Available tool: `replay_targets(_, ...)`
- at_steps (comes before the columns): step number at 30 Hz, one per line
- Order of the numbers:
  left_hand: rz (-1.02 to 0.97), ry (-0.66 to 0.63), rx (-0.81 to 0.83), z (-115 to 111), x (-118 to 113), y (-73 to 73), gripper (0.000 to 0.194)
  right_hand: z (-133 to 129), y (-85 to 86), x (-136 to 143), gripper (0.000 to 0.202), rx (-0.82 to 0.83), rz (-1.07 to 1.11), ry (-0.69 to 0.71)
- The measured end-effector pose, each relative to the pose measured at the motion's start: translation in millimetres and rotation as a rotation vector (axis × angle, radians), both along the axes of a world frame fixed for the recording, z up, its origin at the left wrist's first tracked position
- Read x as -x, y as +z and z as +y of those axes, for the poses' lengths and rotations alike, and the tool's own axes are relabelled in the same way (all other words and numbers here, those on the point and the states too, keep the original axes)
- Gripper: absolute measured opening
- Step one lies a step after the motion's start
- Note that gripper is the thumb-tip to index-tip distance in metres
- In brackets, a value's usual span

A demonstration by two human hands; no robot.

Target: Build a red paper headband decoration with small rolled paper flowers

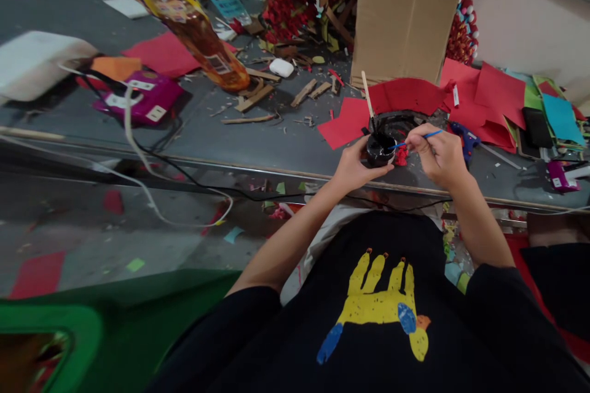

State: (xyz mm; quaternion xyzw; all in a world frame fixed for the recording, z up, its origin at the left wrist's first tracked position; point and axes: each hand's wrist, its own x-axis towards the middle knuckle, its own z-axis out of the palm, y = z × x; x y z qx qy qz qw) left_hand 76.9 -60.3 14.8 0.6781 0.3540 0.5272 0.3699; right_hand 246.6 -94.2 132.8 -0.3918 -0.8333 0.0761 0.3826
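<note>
My left hand [353,167] is wrapped around a small cup of black paint [378,152] at the front of the table. A pale wooden stick [367,95] leans up out of the cup. Pinched in the fingers of my right hand [437,153] is a thin blue paintbrush [417,139], its tip at the cup's mouth. Just behind the cup lies a dark, glossy, paint-covered round piece [401,124], partly hidden by my hands. A small crumpled red scrap [402,155] sits between the cup and my right hand.
A tall cardboard piece [405,18] stands behind my hands, with red paper sheets [483,98] around it. To the left are a bottle of brown liquid [203,40], a purple power strip [142,97] with cables, and cardboard scraps [255,98]. A green chair [138,313] stands below the table edge.
</note>
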Motion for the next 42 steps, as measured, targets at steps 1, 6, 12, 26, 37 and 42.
replay_targets(1, -0.003, -0.003, 0.006, 0, 0, 0.6, 0.064, -1, -0.9, -2, 0.034, -0.012, -0.005, 0.009)
replay_targets(6, 0.003, -0.021, 0.021, -1, -1, 4.5, 0.063, -7, 1.3, -10, 0.030, -0.034, 0.006, -0.002)
replay_targets(12, 0.022, -0.015, 0.011, -1, 0, 5.0, 0.063, -10, 9.5, -12, 0.031, -0.002, 0.011, -0.016)
replay_targets(26, 0.053, -0.017, 0.024, -1, 0, 7.5, 0.059, 10, -13.9, -31, 0.023, 0.190, 0.434, -0.091)
replay_targets(37, 0.093, -0.018, 0.024, -3, 1, 8.9, 0.062, 5, -19.3, -19, 0.020, 0.171, 0.544, -0.106)
replay_targets(42, 0.096, -0.012, 0.010, -2, 1, 5.9, 0.064, 4, -13.9, -10, 0.014, 0.154, 0.545, -0.115)
